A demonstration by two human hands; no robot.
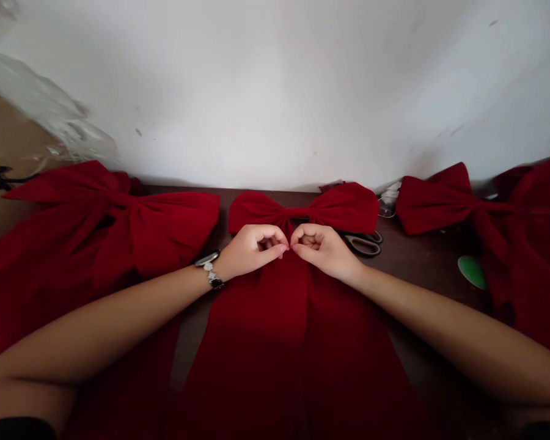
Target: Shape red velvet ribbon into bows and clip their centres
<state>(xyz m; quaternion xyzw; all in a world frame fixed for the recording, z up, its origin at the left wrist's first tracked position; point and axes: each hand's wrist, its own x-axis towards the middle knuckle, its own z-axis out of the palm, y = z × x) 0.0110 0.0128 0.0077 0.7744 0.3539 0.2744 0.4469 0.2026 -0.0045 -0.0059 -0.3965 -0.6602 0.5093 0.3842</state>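
Pinching the middle bow (302, 211) at center, just under its knot (286, 219). Red velvet by the look of it, lying flat on a dark wood table (421, 263), loops pointing away from the person, tails (256, 348) running toward the person and off the bottom of the frame.

Left hand (252, 250): left fingers (269, 234) curled closed, tips down on the fabric near the knot. Right hand (319, 250): right fingers (308, 233) curled the same way, closed. Both hands nearly touching at the fingertips, mirrored. Looks like a small pinch of velvet in each, but the exact fold is too small to tell. Watch (208, 269) with a metal band on the left wrist.

Scissors (362, 244), dark handles, lie on the table just beside the right hand, partly under the bow's right loop. Beyond them, a small clear plastic item (388, 201) near the wall (275, 91). Green round piece (472, 272) on the table, next to the right bow (458, 205). Left bow (105, 220), much the same red, sits beside the left hand, with its tails spreading lower left. Clear plastic sheet (41, 101) hangs at upper left.
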